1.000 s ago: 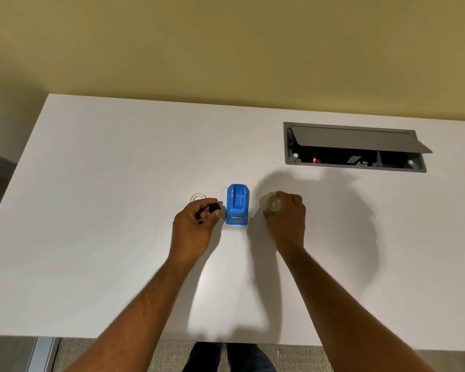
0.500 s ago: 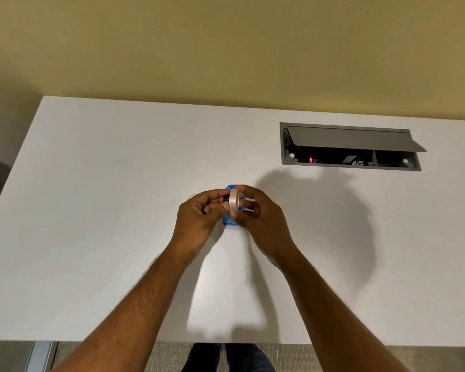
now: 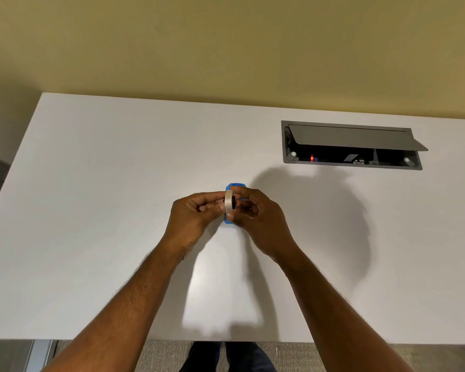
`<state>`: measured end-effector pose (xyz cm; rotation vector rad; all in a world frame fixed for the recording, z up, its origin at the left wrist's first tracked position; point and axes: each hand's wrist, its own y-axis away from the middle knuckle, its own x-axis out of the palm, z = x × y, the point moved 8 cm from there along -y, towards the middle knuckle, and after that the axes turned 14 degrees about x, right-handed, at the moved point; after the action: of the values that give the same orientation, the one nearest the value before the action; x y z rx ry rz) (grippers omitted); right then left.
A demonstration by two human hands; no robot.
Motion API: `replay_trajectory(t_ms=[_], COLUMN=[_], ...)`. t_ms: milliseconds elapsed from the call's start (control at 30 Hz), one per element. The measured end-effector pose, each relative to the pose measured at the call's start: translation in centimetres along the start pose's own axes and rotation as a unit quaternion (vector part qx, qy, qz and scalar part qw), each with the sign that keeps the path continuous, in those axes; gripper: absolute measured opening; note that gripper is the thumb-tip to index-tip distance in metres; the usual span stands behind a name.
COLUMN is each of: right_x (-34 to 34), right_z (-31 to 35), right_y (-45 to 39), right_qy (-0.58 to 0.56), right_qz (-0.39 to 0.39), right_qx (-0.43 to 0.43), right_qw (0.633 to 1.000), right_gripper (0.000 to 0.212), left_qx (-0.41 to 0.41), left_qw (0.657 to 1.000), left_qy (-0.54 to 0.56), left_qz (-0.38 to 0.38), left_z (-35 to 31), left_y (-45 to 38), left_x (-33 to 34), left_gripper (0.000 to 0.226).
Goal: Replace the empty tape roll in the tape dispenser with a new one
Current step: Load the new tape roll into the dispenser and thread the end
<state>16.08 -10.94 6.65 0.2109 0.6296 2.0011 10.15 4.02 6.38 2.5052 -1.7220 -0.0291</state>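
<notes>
Our left hand (image 3: 191, 216) pinches the black hub at the new tape roll (image 3: 229, 202), which stands on edge with its axle running 9 to 3. Our right hand (image 3: 255, 213) clamps the roll's far side. The blue dispenser (image 3: 235, 187) sits on the worktop (image 3: 105, 210) directly beneath, peeking out at 12; both hands equally near.

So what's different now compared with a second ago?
Both hands came together above the blue plastic tape dispenser. The right hand lifted the pale tape roll off the white table, and the left hand brought the small black hub to its centre. The dispenser stayed put.
</notes>
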Motion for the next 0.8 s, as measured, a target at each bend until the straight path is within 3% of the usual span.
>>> replay_trajectory(t_ms=[600, 800], right_x=[0.3, -0.6], right_z=[-1.9, -0.9], right_y=[0.4, -0.6], right_qy=[0.060, 0.170], right_qz=[-0.010, -0.044], right_qx=[0.018, -0.030], right_qw=[0.998, 0.984], right_gripper=[0.045, 0.051], left_qx=[-0.023, 0.003], left_qw=[1.000, 0.995], left_qy=[-0.009, -0.097], left_qz=[0.008, -0.001], left_z=[1.8, 2.1], left_y=[0.5, -0.7], left_x=[0.4, 0.9], left_gripper=[0.024, 0.024])
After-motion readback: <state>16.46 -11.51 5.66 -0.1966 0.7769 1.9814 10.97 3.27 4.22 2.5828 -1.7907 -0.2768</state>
